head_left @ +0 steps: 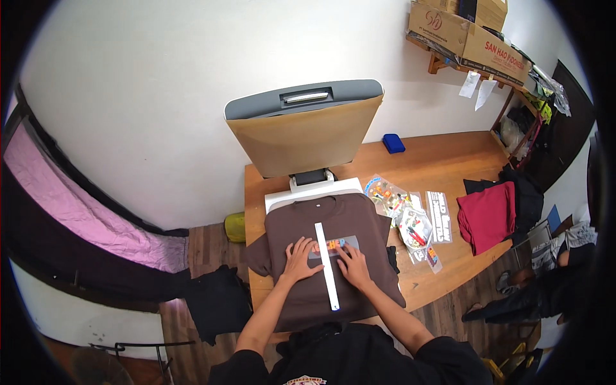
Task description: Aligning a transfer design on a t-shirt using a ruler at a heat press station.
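Observation:
A dark brown T-shirt [292,221] lies spread over the lower plate of a heat press [305,138], whose upper plate is tilted up at the back. On the shirt's chest is a clear transfer film [351,242] with a small orange and blue print, partly covered by my fingers. A white ruler [327,273] runs lengthwise down the shirt and across the film. My left hand [298,260] rests flat left of the ruler, fingertips at the film's left edge. To the ruler's right, my right hand [353,266] has its fingers stretched onto the film's lower part. Neither hand grips anything.
Right of the press, printed films [439,212] and a white bowl [415,230] of small items lie on the wooden table [443,154]. Beyond are a folded red cloth [487,217] and a blue box [393,143]. Another person's legs [520,305] show at right.

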A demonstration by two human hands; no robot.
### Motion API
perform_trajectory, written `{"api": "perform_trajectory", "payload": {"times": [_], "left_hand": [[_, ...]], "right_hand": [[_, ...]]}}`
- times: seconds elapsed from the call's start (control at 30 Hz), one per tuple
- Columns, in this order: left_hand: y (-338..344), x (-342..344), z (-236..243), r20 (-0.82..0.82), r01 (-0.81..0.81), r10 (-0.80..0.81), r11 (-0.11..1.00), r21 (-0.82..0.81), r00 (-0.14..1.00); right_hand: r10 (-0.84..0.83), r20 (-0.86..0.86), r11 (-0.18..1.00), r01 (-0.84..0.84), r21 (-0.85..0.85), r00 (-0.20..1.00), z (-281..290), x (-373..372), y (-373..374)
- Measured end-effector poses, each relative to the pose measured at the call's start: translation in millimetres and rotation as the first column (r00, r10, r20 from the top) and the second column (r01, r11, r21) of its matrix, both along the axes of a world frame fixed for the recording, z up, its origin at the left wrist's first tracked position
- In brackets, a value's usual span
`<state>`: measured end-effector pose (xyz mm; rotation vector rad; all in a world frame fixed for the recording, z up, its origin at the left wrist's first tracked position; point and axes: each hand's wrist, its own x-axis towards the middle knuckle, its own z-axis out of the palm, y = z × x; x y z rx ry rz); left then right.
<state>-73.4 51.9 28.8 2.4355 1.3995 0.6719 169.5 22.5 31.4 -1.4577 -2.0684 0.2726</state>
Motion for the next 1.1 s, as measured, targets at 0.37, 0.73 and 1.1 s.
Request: {"api": "perform_trajectory", "payload": {"times": [0.37,0.73,1.1], "left_hand": [[-8,-5,-21,0.024,-0.130,0.129,0.990,0.063,0.991],[19,-7,4,0.086,-0.134,0.128,0.989,0.068,0.988],[-28,-10,-10,0.052,-0.180,0.177,0.981,0.068,0.983]], "right_hand": [[0.056,0.159,0.998,-0.058,0.010,0.986,-20,0,16],[-0.030,0.054,0.996,0.034,-0.078,0.998,5,-5,-10],[-0.051,-0.027,0.987,0.046,-0.153,0.998,-4,37,-34]]}}
